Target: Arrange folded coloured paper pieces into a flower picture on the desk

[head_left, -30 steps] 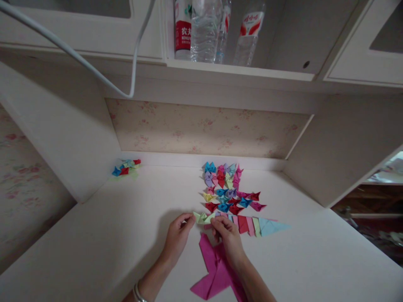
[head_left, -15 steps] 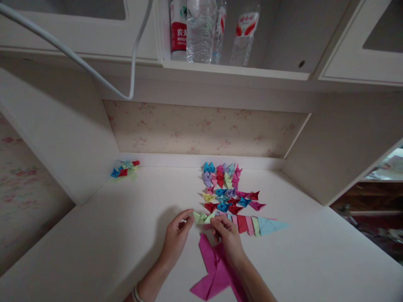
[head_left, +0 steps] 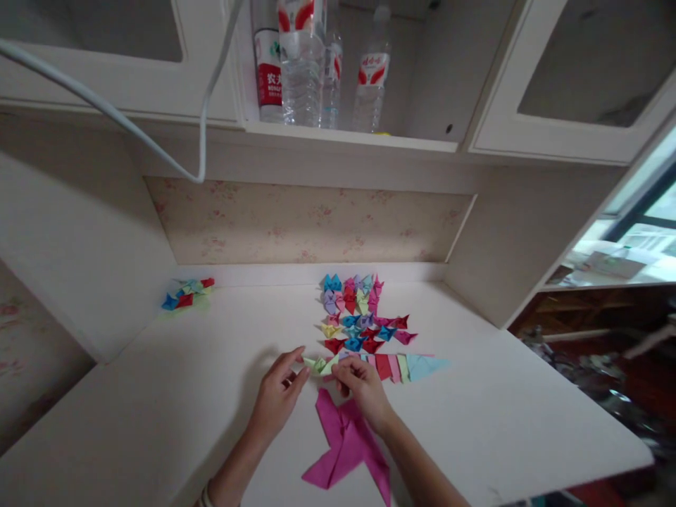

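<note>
A small light green origami piece (head_left: 320, 365), shaped like a boat with two pointed ends, is held just above the white tabletop. The thumb and index finger of my left hand (head_left: 279, 391) close on its left point. At its other end, my right hand (head_left: 363, 389) pinches the right point, fingers curled. Below it lies a large magenta folded paper (head_left: 346, 440) with several pointed arms, partly under my right wrist. Just beyond my right hand, a row of overlapping folded papers (head_left: 384, 367) in red, pink, green and light blue runs rightward.
Several small colourful origami pieces (head_left: 351, 303) stand in rows near the back of the white table (head_left: 158, 408). A smaller pile of folded papers (head_left: 187, 294) sits at the back left. Overhead, plastic bottles (head_left: 371, 91) occupy a shelf, and a white cable (head_left: 201, 141) hangs down.
The camera view has turned to the right, so everything appears shifted left. Both hands keep hold of the green origami piece, with little visible change in its shape.
</note>
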{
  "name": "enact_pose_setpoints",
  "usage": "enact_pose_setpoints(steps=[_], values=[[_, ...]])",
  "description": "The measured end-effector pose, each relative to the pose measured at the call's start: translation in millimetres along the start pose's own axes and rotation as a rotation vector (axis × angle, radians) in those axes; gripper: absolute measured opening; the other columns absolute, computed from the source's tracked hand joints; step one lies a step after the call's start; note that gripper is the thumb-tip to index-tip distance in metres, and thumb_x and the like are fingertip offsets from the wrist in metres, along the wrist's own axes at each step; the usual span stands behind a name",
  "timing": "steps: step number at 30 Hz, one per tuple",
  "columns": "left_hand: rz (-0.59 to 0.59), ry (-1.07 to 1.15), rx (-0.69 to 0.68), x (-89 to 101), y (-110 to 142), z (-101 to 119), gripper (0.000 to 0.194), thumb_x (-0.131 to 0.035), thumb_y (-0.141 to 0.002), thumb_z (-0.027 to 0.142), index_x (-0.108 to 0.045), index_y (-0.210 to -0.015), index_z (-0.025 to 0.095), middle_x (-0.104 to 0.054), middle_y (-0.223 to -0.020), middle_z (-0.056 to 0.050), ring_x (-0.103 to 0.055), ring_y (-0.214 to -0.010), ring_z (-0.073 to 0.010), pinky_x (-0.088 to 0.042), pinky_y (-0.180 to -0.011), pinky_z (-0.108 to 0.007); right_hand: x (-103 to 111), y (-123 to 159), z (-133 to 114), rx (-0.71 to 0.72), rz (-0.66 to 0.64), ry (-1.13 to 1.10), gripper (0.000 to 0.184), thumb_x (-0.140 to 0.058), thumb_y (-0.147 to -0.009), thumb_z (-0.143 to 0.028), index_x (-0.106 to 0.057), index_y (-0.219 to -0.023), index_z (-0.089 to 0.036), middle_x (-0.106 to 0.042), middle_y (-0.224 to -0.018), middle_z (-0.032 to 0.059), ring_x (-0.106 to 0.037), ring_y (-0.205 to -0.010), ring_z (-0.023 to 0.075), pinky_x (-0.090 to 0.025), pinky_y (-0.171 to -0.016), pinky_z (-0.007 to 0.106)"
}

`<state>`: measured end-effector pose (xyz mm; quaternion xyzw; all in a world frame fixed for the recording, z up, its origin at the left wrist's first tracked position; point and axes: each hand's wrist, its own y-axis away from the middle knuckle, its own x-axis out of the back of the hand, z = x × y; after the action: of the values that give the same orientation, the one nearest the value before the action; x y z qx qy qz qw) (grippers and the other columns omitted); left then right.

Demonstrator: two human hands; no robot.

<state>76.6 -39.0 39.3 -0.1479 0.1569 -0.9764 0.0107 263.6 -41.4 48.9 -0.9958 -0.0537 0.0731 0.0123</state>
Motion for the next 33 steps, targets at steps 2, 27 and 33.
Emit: enact_pose_setpoints(steps=[2, 27, 33], values=[[-0.062, -0.016, -0.027, -3.0, 1.0, 6.1, 0.03, -0.056, -0.085, 0.036, -0.065, -0.109, 0.021, -0.065, -0.093, -0.005, -0.054, -0.057, -0.0103, -0.045, -0.053, -0.022, 9.9, 7.7, -6.2, -0.005, -0.004, 0.033, 0.029, -0.068, -0.076, -0.045, -0.063, -0.068, -0.017, -0.055, -0.051, -0.0035, -0.044, -0.045, 0.0091, -0.031, -0.047, 0.022], [-0.331, -0.585, -0.226, -179.4, -92.2, 50.2, 0.025, -0.049, -0.087, 0.019, -0.072, -0.077, 0.02, -0.064, -0.089, -0.005, -0.06, -0.082, -0.0151, -0.042, -0.072, -0.024, 122.0, 73.8, 17.1, -0.048, 0.333, 0.447, 0.037, -0.051, -0.085, -0.053, -0.068, -0.084, -0.02, -0.054, -0.055, -0.0008, -0.047, -0.053, 0.0168, -0.031, -0.05, 0.027], [-0.369, -0.648, -0.249, -176.8, -88.4, 44.8, 0.025, -0.05, -0.085, 0.021, -0.071, -0.072, 0.021, -0.061, -0.087, -0.005, -0.058, -0.086, -0.0162, -0.042, -0.072, -0.025, 127.3, 74.9, 19.4, -0.048, 0.34, 0.434, 0.036, -0.052, -0.085, -0.051, -0.068, -0.085, -0.02, -0.054, -0.056, -0.0008, -0.048, -0.054, 0.0164, -0.032, -0.05, 0.026]])
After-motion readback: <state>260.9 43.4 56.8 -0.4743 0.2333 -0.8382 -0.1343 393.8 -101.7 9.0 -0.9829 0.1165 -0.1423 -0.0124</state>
